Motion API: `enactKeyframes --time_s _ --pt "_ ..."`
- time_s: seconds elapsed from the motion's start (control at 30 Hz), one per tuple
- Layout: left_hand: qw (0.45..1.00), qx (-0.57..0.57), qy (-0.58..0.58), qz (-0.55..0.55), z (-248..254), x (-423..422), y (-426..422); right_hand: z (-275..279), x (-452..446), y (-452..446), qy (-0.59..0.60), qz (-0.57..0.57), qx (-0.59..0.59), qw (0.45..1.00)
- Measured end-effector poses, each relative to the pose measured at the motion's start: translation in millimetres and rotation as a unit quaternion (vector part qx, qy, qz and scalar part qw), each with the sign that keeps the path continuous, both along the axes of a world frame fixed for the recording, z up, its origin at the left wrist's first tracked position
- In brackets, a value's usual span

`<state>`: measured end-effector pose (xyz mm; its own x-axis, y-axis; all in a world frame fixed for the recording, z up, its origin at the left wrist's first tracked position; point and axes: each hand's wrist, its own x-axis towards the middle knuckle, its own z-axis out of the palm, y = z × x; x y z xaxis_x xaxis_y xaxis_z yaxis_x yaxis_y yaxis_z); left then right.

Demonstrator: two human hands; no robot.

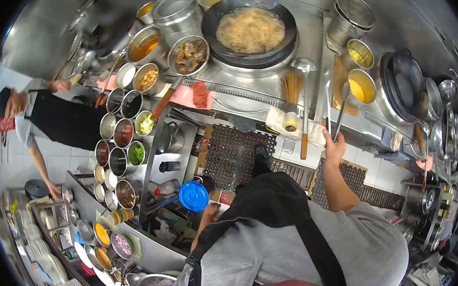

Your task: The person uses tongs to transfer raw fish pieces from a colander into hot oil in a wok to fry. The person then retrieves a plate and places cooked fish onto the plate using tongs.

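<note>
nearest us, our left hand point(210, 213) hangs low just beside a round blue thing point(193, 196), its fingers partly hidden, so we cannot tell whether they grip anything. our right hand point(334, 144) reaches out at the stove edge, fingers seemingly closed round the end of a metal handle point(340, 117) that slants up toward a pot of yellow contents point(363, 86). farther off, a wooden-handled ladle point(306, 102) and a bristle brush point(292, 92) lie side by side, and beyond them a big wok point(214, 28) holds food in pale, foamy liquid point(250, 31).
</note>
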<state>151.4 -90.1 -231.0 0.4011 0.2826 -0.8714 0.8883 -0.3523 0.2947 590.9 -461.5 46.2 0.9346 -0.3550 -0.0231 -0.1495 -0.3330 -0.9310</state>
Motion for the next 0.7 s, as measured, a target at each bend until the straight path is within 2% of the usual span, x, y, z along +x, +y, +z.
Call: enactKeyframes --time_s 0.07,0.1,0.13,0.17,0.23,0.27,0.3,0.33,0.37,0.4,0.43,0.47,0.5,0.53,0.57,0.63,0.7 --pt "0.965 0.115 -0.183 -0.148 14 29 39 -34 13 -12 0.043 -0.018 -0.113 0.993" --pt "0.985 0.092 -0.143 0.030 32 49 48 -38 20 -12 0.044 -0.018 -0.108 0.993" --pt "0.970 0.070 -0.103 0.210 54 71 57 -38 24 -9 0.060 -0.011 -0.132 0.989" --pt "0.967 0.080 -0.106 0.216 76 98 68 -39 33 -3 0.074 0.002 -0.154 0.985" --pt "0.973 0.060 -0.104 0.196 127 131 86 -46 49 6 0.115 -0.002 -0.165 0.980" --pt "0.967 0.101 -0.155 0.177 127 132 91 -48 56 11 0.140 -0.001 -0.169 0.976" --pt "0.974 0.131 -0.120 0.138 135 136 91 -40 56 19 0.109 -0.007 -0.180 0.978" --pt "0.976 0.163 -0.092 0.109 142 144 94 -78 65 7 0.142 -0.009 -0.210 0.967" --pt "0.979 0.165 -0.117 -0.023 112 131 108 -108 70 -1 0.089 0.004 -0.174 0.981" --pt "0.961 0.182 -0.141 -0.151 78 124 119 -92 72 8 0.077 0.012 -0.122 0.989" --pt "0.937 0.243 -0.113 -0.223 83 129 110 -71 76 20 0.067 0.020 -0.069 0.995" --pt "0.967 0.204 -0.059 -0.138 100 139 100 -122 94 0 0.097 0.011 -0.199 0.975" --pt "0.964 0.202 -0.056 -0.163 100 144 94 -142 99 -8 0.109 0.012 -0.219 0.970" --pt "0.961 0.188 -0.048 -0.196 96 146 85 -125 94 -3 0.102 0.002 -0.248 0.963" --pt "0.964 0.190 -0.058 -0.175 98 150 78 -118 89 4 0.063 -0.006 -0.268 0.961" --pt "0.950 0.186 -0.081 -0.237 100 151 68 -107 83 3 0.020 -0.014 -0.293 0.956" --pt "0.963 0.184 -0.099 -0.172 91 149 65 -103 84 8 0.134 0.015 -0.305 0.943"
